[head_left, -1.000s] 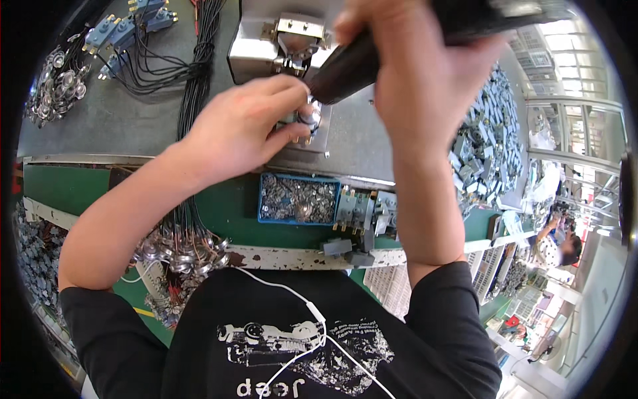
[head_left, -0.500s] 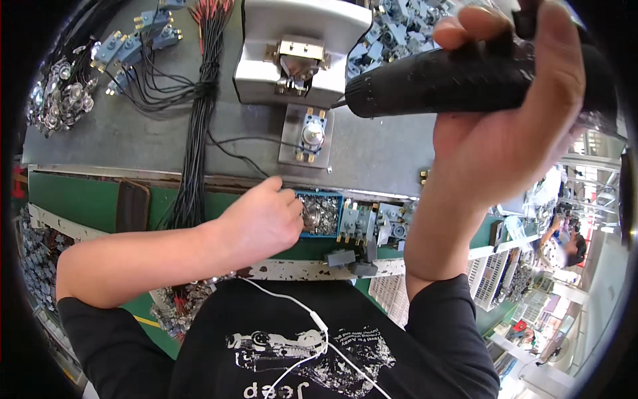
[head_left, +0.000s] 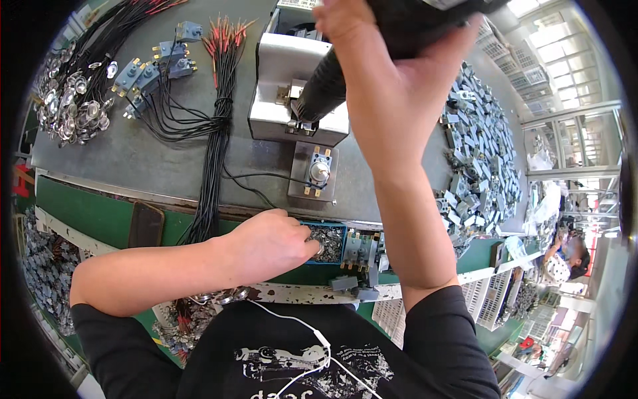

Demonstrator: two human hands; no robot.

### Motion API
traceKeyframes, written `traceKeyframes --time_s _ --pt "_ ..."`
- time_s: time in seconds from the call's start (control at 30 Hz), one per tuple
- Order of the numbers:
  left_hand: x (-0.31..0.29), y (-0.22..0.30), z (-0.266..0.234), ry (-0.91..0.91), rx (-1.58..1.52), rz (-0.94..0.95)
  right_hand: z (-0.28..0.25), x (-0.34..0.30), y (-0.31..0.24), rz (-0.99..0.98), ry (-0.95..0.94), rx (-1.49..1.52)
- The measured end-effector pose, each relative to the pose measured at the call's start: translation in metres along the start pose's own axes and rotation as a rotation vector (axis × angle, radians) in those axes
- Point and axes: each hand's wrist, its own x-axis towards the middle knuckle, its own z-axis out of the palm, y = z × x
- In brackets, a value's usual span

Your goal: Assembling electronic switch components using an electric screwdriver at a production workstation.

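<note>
Currently the black power screwdriver (head_left: 332,80) sits in the upper centre of the frame, its tip down on the grey metal fixture block (head_left: 292,113). The right hand (head_left: 392,80) is clenched round its body from above. Judged by bulk, the tool is stiff and fairly heavy, with a smooth casing; a full wrap round the thick barrel, as held, looks the sound grip. Below it, centre frame, a small plate (head_left: 314,173) carries a round metal part with brass terminals. The left hand (head_left: 272,243) reaches into the blue tray of small metal parts (head_left: 332,243) at lower centre, fingertips curled among them; whether it has pinched one cannot be told. These parts appear light, hard and slippery, best taken by fingertip pinch. Outward: a bundle of black wires with red ends (head_left: 216,126) runs down the grey bench (head_left: 119,159) at left, and grey components (head_left: 478,173) are heaped at right
</note>
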Motion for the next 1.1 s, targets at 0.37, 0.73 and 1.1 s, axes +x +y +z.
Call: traceKeyframes --time_s 0.37,0.73,1.1 --pt "-0.005 0.000 0.000 0.000 -0.017 0.008 0.013 -0.005 0.011 -0.108 0.023 -0.062" --pt "0.000 0.003 -0.038 0.232 -0.123 -0.144 -0.021 0.002 0.021 -0.271 -0.026 -0.226" --pt "0.023 -0.031 -0.032 0.399 0.199 -0.234 -0.028 0.005 0.011 -0.239 -0.019 -0.178"
